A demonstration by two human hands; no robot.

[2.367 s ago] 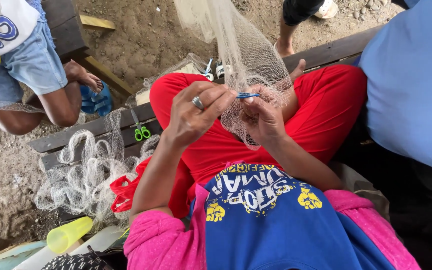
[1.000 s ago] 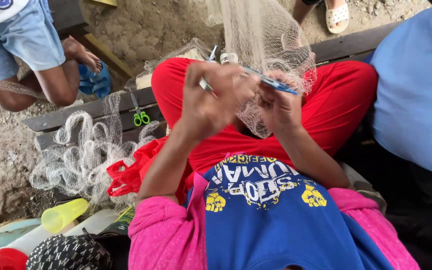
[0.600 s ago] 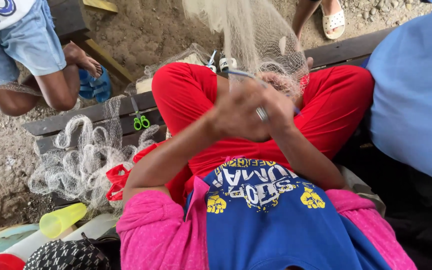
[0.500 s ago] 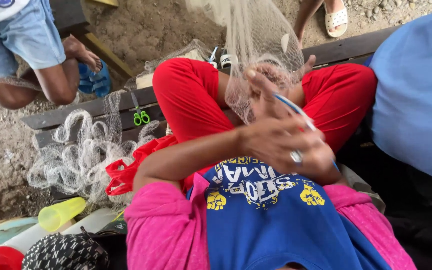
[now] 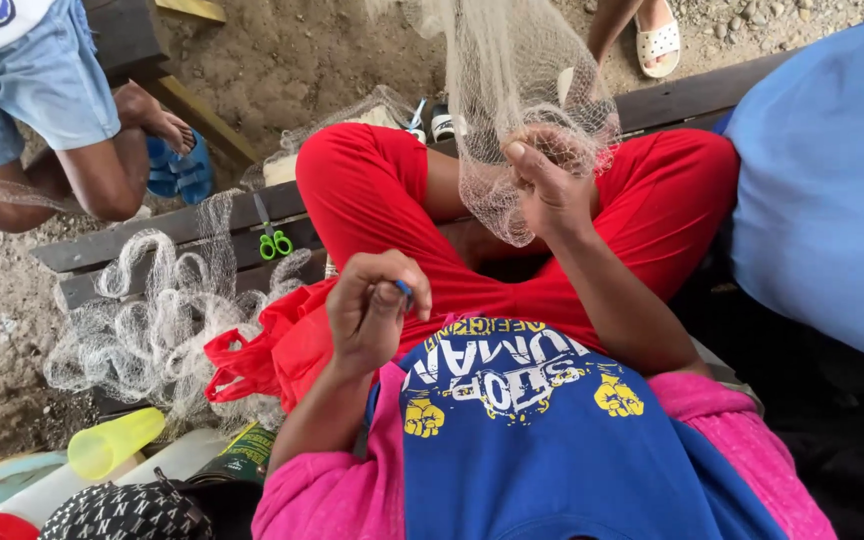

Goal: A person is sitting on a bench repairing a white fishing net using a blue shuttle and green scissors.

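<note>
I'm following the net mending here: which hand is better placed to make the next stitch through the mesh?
Probably the left hand: it pinches the small blue tool and is free above the lap. The right hand is already gripping the hanging net, so it seems better suited to holding the mesh steady.

Blue tool mostly hidden in left hand; net cut off at top.

I see red trousers and a blue apron with yellow print. Pink sleeves show beneath it.
</note>
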